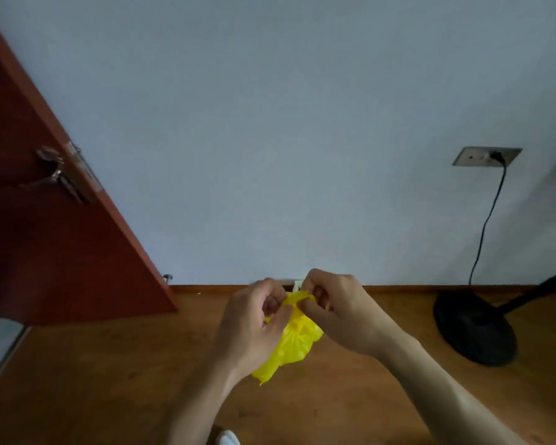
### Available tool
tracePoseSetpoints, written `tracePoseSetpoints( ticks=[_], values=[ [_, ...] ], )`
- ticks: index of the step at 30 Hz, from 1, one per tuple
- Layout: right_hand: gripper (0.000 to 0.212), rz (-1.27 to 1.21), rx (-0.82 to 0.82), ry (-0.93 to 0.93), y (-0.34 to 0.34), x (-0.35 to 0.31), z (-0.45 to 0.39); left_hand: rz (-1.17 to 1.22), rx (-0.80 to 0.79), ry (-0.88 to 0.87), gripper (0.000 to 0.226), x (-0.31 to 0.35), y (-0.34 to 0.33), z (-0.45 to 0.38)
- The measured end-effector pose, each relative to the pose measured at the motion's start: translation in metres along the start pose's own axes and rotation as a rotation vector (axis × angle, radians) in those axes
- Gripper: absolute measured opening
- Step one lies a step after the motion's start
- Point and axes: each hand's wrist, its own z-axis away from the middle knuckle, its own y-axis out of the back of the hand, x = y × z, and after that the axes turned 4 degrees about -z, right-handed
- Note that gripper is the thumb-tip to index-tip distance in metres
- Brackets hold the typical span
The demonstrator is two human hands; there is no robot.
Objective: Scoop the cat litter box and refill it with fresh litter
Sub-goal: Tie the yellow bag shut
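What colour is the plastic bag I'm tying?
Bright yellow plastic bag, seen in the head view.

You have no writing to read anywhere in this view. The yellow bag [294,345] at lower centre shows plain plastic with no print, label or brand. The wall plate [487,156] at the right carries no legible marking, and the door [45,245] at the left shows only bare wood and metal fittings. No numbers or signs appear on the wall [270,123] or the floor [109,380].
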Motion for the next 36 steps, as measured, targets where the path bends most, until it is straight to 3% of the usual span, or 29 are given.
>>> tracePoseSetpoints(
  ticks=[8,17,22,28,36],
  values=[
    [0.015,-0.01,-0.114,0.094,-0.084,-0.078,-0.105,0.063,0.181,0.087,0.009,-0.083,0.106,-0.013],
    [0.021,0.051,-0.422,0.428,-0.166,-0.135,-0.207,0.029,0.51,0.335,0.005,-0.141,0.183,0.003],
    [0.013,-0.005,-0.584,0.611,-0.201,-0.144,-0.251,0.03,0.621,0.513,0.005,-0.152,0.202,0.01],
    [0.011,-0.189,-0.868,0.796,-0.22,-0.154,-0.297,0.017,0.865,0.644,0.016,-0.134,0.197,0.004],
    [0.007,-0.259,-1.262,0.873,-0.26,-0.182,-0.29,-0.218,1.134,0.85,0.017,-0.1,0.176,0.04]
  ],
)
